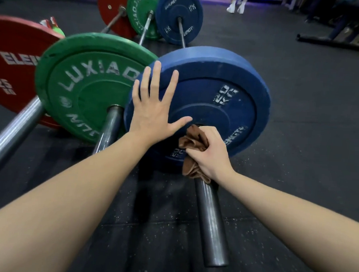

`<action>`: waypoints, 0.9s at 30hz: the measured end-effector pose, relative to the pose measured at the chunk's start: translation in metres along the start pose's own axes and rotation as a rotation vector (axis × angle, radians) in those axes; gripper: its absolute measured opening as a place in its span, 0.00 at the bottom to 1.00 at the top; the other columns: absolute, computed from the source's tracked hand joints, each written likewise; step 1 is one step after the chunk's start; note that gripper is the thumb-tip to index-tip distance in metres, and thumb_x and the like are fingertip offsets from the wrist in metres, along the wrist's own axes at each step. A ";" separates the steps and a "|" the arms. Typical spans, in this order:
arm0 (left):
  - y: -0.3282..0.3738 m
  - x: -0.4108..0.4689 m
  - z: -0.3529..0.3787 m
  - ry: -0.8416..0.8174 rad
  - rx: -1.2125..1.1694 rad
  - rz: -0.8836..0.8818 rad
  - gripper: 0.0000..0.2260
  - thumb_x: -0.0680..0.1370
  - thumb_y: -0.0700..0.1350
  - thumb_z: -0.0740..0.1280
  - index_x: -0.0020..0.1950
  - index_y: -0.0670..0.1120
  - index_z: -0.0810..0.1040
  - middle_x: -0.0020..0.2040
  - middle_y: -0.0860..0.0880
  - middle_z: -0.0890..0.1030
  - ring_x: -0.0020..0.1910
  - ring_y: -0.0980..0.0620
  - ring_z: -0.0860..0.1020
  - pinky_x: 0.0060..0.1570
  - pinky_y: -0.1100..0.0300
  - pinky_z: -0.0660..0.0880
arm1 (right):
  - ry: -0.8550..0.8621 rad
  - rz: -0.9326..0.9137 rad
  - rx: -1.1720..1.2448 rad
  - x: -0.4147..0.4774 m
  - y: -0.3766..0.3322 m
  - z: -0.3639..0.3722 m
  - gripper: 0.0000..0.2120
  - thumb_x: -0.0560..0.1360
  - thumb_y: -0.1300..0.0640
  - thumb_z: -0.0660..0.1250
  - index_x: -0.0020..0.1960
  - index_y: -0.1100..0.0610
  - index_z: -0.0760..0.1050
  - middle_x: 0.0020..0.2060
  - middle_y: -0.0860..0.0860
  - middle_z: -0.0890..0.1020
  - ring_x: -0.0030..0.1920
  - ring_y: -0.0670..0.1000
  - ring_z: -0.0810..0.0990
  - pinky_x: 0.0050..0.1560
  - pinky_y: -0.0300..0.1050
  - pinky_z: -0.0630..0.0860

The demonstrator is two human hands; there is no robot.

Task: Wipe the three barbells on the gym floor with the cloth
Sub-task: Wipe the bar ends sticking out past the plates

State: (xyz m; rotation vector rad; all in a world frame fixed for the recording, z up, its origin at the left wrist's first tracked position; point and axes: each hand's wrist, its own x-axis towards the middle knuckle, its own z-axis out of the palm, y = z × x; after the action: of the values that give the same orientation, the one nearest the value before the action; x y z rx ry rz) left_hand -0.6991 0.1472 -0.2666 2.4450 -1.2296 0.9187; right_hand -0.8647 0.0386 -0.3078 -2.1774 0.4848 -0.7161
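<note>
Three barbells lie side by side on the dark gym floor, running away from me. The right one carries a blue plate (216, 92), the middle one a green plate (83, 83), the left one a red plate (14, 64). My left hand (153, 109) presses flat, fingers spread, on the face of the near blue plate. My right hand (210, 154) grips a crumpled brown cloth (193, 139) wrapped round the steel sleeve (211, 225) of the blue barbell, right against the plate's hub.
The far plates of the three bars stand at the back, red (110, 9), green (143, 11) and blue (178, 17). A person's feet in white shoes (235, 7) are at the far end. A black equipment base (333, 43) lies at the right.
</note>
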 end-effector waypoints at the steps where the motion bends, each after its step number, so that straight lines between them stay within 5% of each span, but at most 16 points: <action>1: -0.003 -0.001 -0.001 -0.001 0.007 0.016 0.47 0.76 0.76 0.54 0.85 0.49 0.47 0.83 0.35 0.47 0.82 0.34 0.48 0.76 0.34 0.52 | 0.016 0.017 0.004 0.006 0.002 0.001 0.16 0.67 0.59 0.75 0.54 0.55 0.78 0.52 0.47 0.76 0.52 0.43 0.77 0.52 0.37 0.71; 11: 0.001 -0.002 0.002 0.018 0.014 0.007 0.45 0.78 0.75 0.54 0.85 0.47 0.48 0.82 0.33 0.46 0.81 0.32 0.47 0.76 0.32 0.51 | -0.002 0.016 0.022 -0.034 -0.008 -0.007 0.19 0.69 0.59 0.75 0.57 0.54 0.75 0.54 0.47 0.73 0.57 0.39 0.74 0.54 0.26 0.67; 17: 0.004 -0.002 0.004 0.020 -0.015 0.006 0.42 0.80 0.73 0.52 0.85 0.46 0.49 0.82 0.33 0.45 0.81 0.31 0.46 0.76 0.31 0.50 | 0.030 0.021 0.054 -0.062 -0.017 -0.009 0.20 0.68 0.60 0.76 0.56 0.50 0.74 0.55 0.45 0.73 0.59 0.44 0.75 0.58 0.32 0.69; 23: -0.011 -0.005 -0.005 -0.021 -0.010 0.099 0.42 0.80 0.72 0.54 0.85 0.47 0.48 0.82 0.33 0.43 0.81 0.32 0.44 0.77 0.32 0.50 | -0.010 0.006 -0.107 -0.029 -0.009 -0.003 0.19 0.68 0.53 0.77 0.55 0.54 0.74 0.60 0.44 0.66 0.58 0.39 0.72 0.57 0.26 0.66; 27: -0.017 -0.013 -0.008 -0.052 0.013 0.140 0.41 0.81 0.69 0.55 0.85 0.46 0.48 0.82 0.33 0.43 0.82 0.33 0.42 0.76 0.32 0.50 | 0.020 0.033 -0.086 -0.016 -0.012 0.000 0.16 0.70 0.54 0.75 0.53 0.53 0.74 0.56 0.44 0.69 0.55 0.39 0.73 0.55 0.35 0.70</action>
State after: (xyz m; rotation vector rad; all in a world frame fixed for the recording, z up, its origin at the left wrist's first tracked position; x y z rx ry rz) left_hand -0.6947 0.1694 -0.2676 2.4322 -1.4327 0.9065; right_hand -0.8756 0.0550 -0.3039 -2.2386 0.5704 -0.7119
